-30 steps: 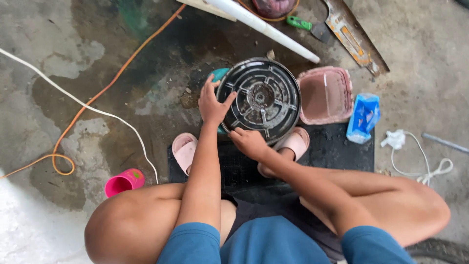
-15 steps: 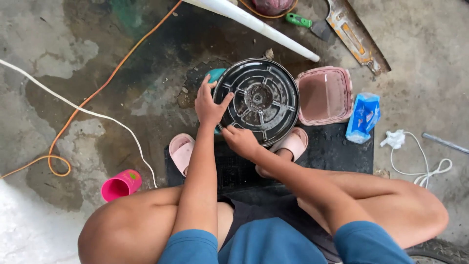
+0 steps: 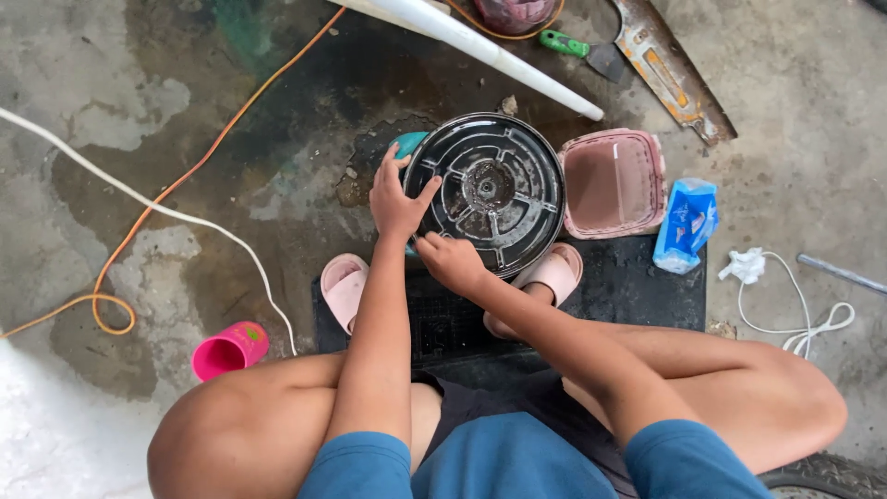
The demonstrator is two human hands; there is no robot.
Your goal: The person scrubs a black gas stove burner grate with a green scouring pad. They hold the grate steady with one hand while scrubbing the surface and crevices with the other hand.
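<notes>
A squatting person worked over a round black ribbed disc (image 3: pixel 487 192) standing on the wet concrete floor (image 3: pixel 139 102) between two pink slippers (image 3: pixel 344 288). The left hand (image 3: pixel 397 199) lay on the disc's left rim, its fingers spread apart and flat against the edge. The right hand (image 3: pixel 451 261) rested on the near-left rim, its fingers curled together; whether they pinched anything could not be told. A teal object (image 3: pixel 407 143) showed just behind the left hand.

Packages: a blue plastic packet (image 3: pixel 686 225), oblong and crumpled, lay right of the disc, just beside an open pink rectangular container (image 3: pixel 613 182). A bright pink cup (image 3: pixel 229 350) lay on its side at near left, bearing a small green patch. An orange cable (image 3: pixel 185 176) and a white cable (image 3: pixel 139 199) crossed the floor at left.

Compared with half a second earlier, both hands remained on the disc's left side; the left hand sat slightly farther along the rim, and the surrounding items had not shifted.
</notes>
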